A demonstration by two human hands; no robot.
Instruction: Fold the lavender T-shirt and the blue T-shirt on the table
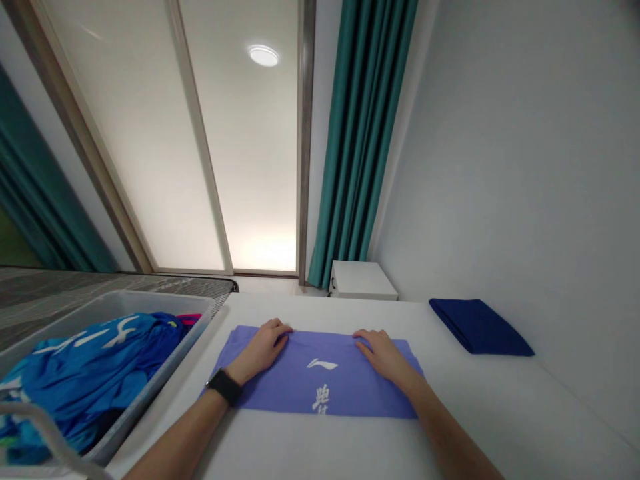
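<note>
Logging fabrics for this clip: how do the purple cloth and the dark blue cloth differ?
The purple cloth bears white print; the dark blue cloth shows none. The purple cloth has the left hand and right hand on it; the dark blue cloth is untouched. Both lie on the white table.

A folded periwinkle-purple shirt (280, 393) lies flat as a wide, low rectangle beneath both hands, its far edge under the fingertips of the left hand (267, 343) and right hand (383, 357), its ends reaching outward past each. A white swoosh-like logo (323, 364) shows between the hands, slightly nearer the person than the fingertips. Nearer still, white brush-style characters (321, 399) run down to the straight near edge, where the lower one is cut off.
</note>
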